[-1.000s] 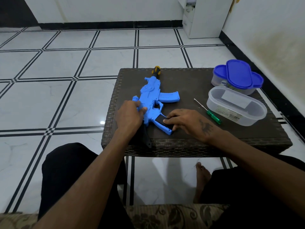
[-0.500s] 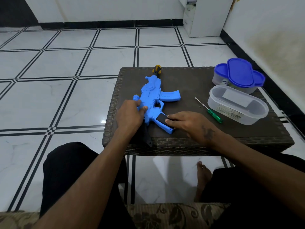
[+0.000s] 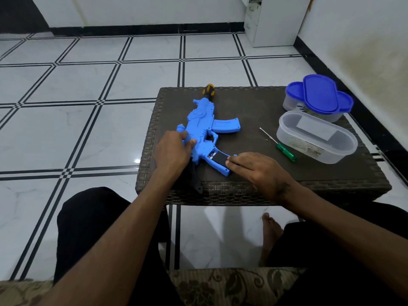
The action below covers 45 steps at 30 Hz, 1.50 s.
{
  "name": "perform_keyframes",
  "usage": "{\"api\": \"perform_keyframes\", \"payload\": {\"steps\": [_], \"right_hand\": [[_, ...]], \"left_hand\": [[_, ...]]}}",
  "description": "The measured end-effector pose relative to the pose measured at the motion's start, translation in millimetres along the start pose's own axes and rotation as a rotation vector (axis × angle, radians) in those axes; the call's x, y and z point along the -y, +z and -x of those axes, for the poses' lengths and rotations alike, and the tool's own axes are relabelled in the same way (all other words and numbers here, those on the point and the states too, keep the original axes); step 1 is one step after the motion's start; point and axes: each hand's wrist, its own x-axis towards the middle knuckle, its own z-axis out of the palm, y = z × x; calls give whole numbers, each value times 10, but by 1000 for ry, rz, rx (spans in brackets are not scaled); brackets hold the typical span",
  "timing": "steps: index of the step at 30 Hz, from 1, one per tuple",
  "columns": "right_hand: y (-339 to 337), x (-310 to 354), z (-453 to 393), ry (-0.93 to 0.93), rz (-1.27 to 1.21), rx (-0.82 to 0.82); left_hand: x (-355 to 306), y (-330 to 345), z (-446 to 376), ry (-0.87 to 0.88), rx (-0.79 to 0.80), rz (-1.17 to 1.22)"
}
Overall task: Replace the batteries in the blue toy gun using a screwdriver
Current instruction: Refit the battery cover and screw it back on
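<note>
Two hands, one blue toy gun (image 3: 204, 129) on the table (image 3: 254, 107).
Its body is gripped by the left hand (image 3: 172, 151); the black cover (image 3: 220, 159) is touched by the right hand (image 3: 258, 171), fingers nearly straight; one green screwdriver (image 3: 279, 145) and two tubs (image 3: 318, 138) are laid beside.

Bare tabletop (image 3: 247, 107) between toy gun (image 3: 205, 127) and containers (image 3: 315, 138).

I am sitting at home, in what looks like a living room. Under me is a sofa cushion (image 3: 220, 286) with a brown floral print, and in front of my knees stands a low, dark wicker table (image 3: 276, 188). The floor (image 3: 66, 133) is glossy white tile ruled with black lines, meeting plain white walls (image 3: 143, 9) over a black skirting. A white cabinet (image 3: 278, 21) stands in the far corner.
</note>
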Motion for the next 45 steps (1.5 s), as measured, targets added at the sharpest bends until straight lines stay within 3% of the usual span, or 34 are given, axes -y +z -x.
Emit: {"api": "perform_keyframes", "payload": {"steps": [14,30,37,45], "right_hand": [[-88,-28,-148,-43,-32,68],[-255,-203,-508,273,-401,286],[-180,-79,-373,209,-298,225],[-93,-96,-362,268,-329,170]], "left_hand": [[-9,-26,11,1,2,4],[-42,-39,0,-31,9,21],[-62,-42,12,-39,7,-1],[-97,-64,16,-32,29,-36]]}}
